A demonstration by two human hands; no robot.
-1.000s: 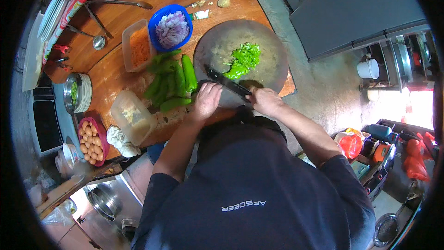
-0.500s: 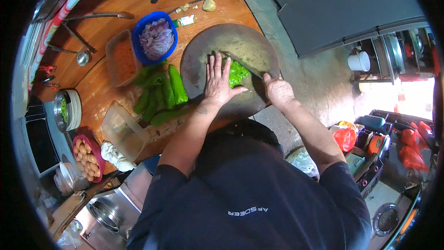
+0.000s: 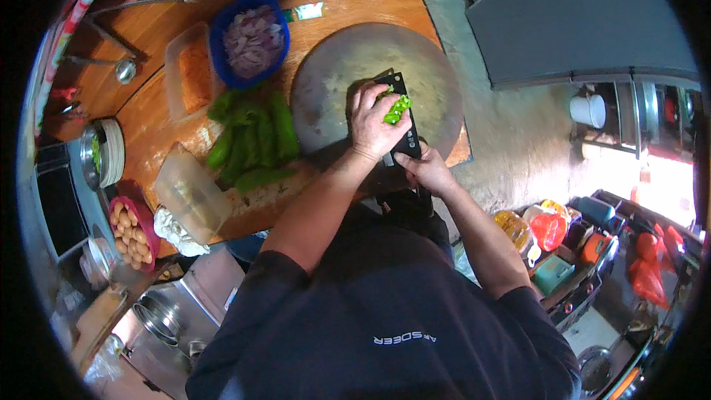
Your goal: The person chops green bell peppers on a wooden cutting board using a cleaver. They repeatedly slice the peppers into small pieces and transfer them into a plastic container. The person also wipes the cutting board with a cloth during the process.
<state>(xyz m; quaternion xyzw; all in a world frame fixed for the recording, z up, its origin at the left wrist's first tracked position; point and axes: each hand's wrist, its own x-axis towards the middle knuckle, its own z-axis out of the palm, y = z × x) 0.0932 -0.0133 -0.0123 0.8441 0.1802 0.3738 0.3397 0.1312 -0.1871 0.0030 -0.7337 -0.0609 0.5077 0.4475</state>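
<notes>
A black cleaver (image 3: 400,81) lies nearly flat over the round chopping board (image 3: 322,67), its blade pointing away from me. My right hand (image 3: 429,169) is closed round its handle at the board's near right edge. Chopped green pepper (image 3: 398,110) sits on the blade. Over that pile my left hand (image 3: 376,124) is curled, fingers closed on the pieces and pressing them against the cleaver. Part of the pepper is hidden beneath the fingers. Whole long green peppers (image 3: 255,137) lie in a heap left of the board.
Beyond the peppers stand a blue basket of sliced onion (image 3: 253,43) and a clear tub of orange shreds (image 3: 194,78). An empty plastic container (image 3: 191,196) is nearer me, beside a pink basket of eggs (image 3: 132,233). A ladle (image 3: 125,70) rests at the far left.
The cleaver has turned from slanting across the board to lying flat under the chopped pepper. My left hand has gone from flat to curled over the pieces; my right has come nearer and left.
</notes>
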